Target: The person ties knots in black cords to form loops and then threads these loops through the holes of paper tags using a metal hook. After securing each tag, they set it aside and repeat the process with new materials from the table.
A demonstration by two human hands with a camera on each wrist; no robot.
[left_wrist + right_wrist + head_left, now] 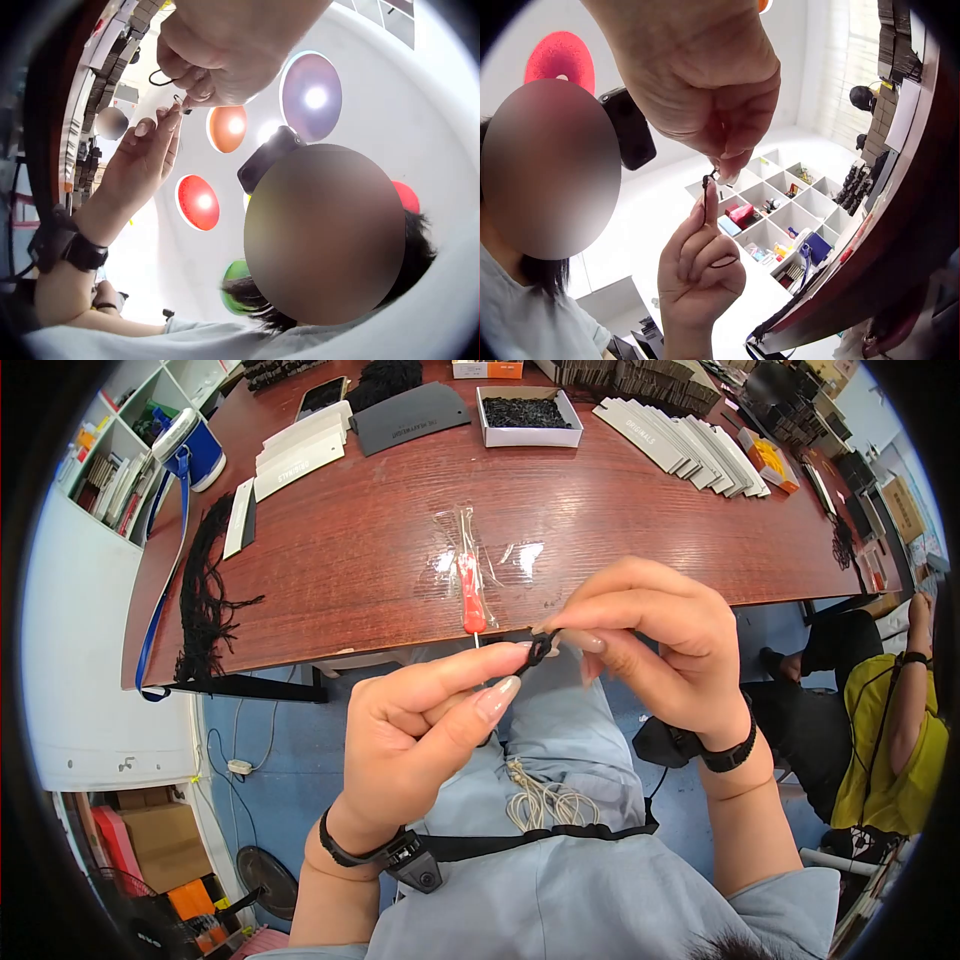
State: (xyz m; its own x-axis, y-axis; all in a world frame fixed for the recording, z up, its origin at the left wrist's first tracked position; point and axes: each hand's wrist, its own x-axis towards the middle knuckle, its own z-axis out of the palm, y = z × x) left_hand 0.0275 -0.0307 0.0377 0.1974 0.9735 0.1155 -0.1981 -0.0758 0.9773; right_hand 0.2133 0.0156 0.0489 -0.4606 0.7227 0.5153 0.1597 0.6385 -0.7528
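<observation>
Above the lap, just off the near table edge, both hands meet at a thin black cord (540, 649) that has a small looped knot in it. My left hand (420, 735) pinches the cord between thumb and index finger. From the right, my right hand (665, 645) pinches it close to the knot, thumb and fingertips together. In the right wrist view the knotted cord (706, 181) stands at the left index fingertip, and part of it loops by the lower fingers. A red-handled tool (471, 595) with a thin metal shaft lies on clear plastic just beyond the left fingertips.
On the brown table (350, 550) are a white box of black pieces (525, 422), white tags (685, 450), a dark grey tag (410, 420) and a black cord bundle (208, 600). Pale string (545, 800) lies on the lap. A person in yellow (890, 730) sits at right.
</observation>
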